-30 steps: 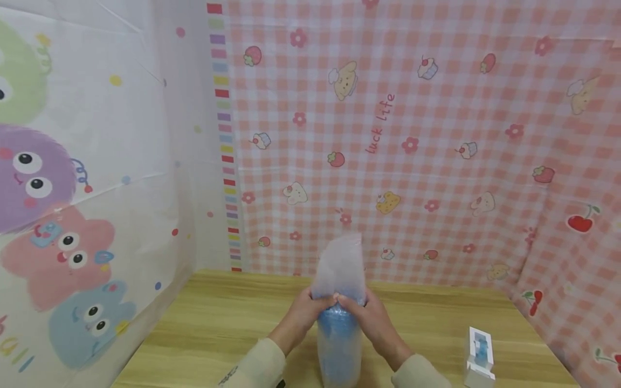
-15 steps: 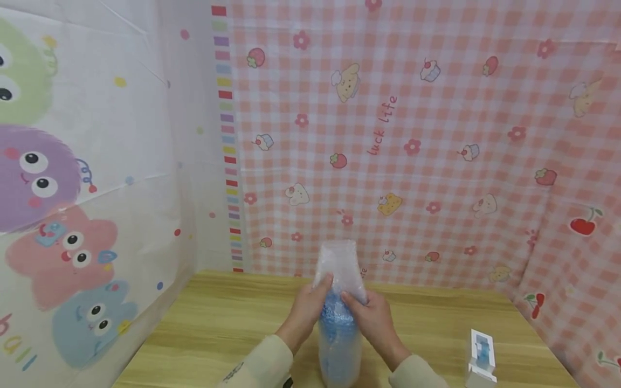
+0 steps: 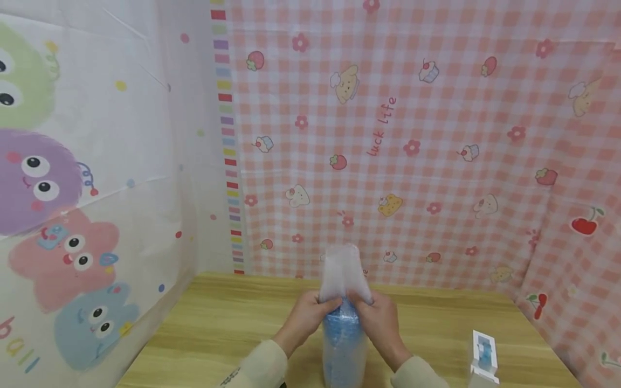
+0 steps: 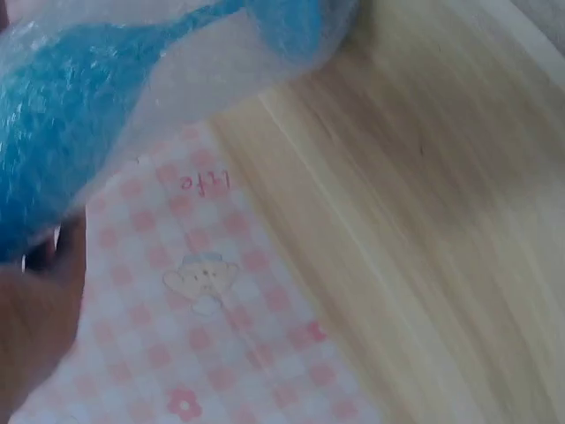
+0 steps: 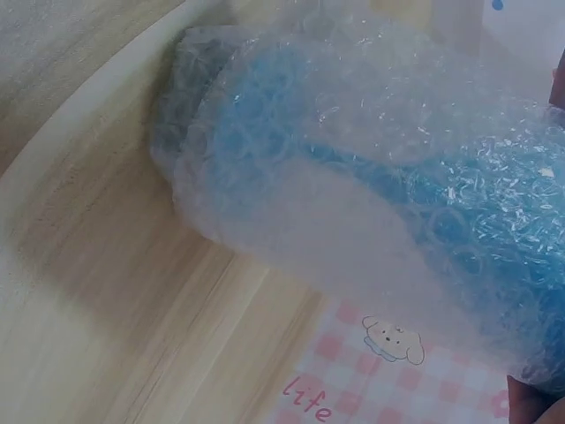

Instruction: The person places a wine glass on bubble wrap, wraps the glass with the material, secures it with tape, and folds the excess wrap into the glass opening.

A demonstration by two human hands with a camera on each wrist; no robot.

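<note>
A bubble-wrap bundle [image 3: 344,350] stands up in the middle of the head view, with something blue showing through it. My left hand [image 3: 306,318] grips its left side below the pale top flap, thumb bent across the front. My right hand [image 3: 382,320] holds the opposite side, its thumb partly hidden by the wrap. In the right wrist view the blue object inside [image 5: 450,230] has a narrow middle between wider ends; its kind is hidden by the wrap. Part of my left hand [image 4: 35,327] shows at the left wrist view's edge.
A small white box [image 3: 485,379] with a blue piece in its top stands on the wooden table [image 3: 427,328] at the right. Behind the table hangs a pink checked cloth [image 3: 436,178]; a white cartoon-printed sheet [image 3: 140,215] hangs at the left.
Half a second ago my left thumb pointed up along the wrap; now it lies inward across the front. The top flap has a crease down its middle, and the bundle sits slightly further right.
</note>
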